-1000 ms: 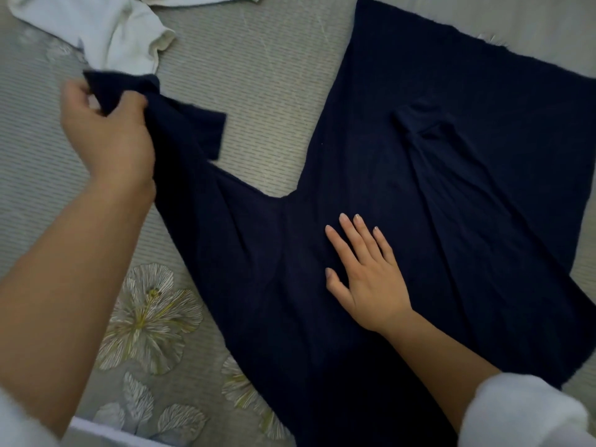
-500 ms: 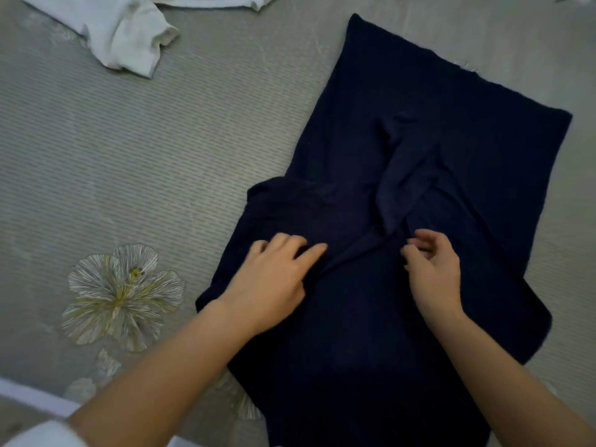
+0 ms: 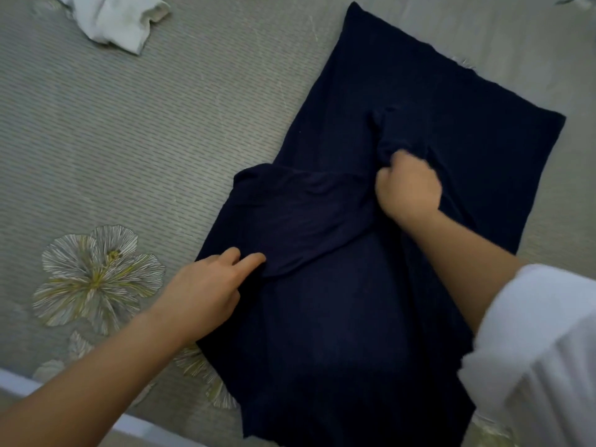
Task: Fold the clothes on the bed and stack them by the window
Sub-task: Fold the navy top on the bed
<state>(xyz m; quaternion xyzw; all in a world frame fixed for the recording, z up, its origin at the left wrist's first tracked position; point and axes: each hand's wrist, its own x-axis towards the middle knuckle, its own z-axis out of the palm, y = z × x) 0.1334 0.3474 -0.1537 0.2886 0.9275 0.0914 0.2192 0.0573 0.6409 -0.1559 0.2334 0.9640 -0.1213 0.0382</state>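
Observation:
A dark navy garment (image 3: 435,101) lies spread on the bed, with its left sleeve folded inward across the middle. My left hand (image 3: 206,285) rests at the garment's left edge, two fingers straight on the folded sleeve's lower hem. My right hand (image 3: 408,187) is curled into a fist around a bunch of the cloth, the other sleeve, near the garment's centre. A white garment (image 3: 125,21) lies crumpled at the far left of the bed.
The bed cover (image 3: 145,140) is grey-green with fine stripes and a pale flower print (image 3: 96,275) near the front left. The bed's near edge (image 3: 135,427) runs along the bottom left. My white sleeve (image 3: 541,350) fills the lower right.
My left hand carried the left sleeve inward and laid it across the garment, then slid to the hem. My right hand left its flat rest and took hold of the other sleeve.

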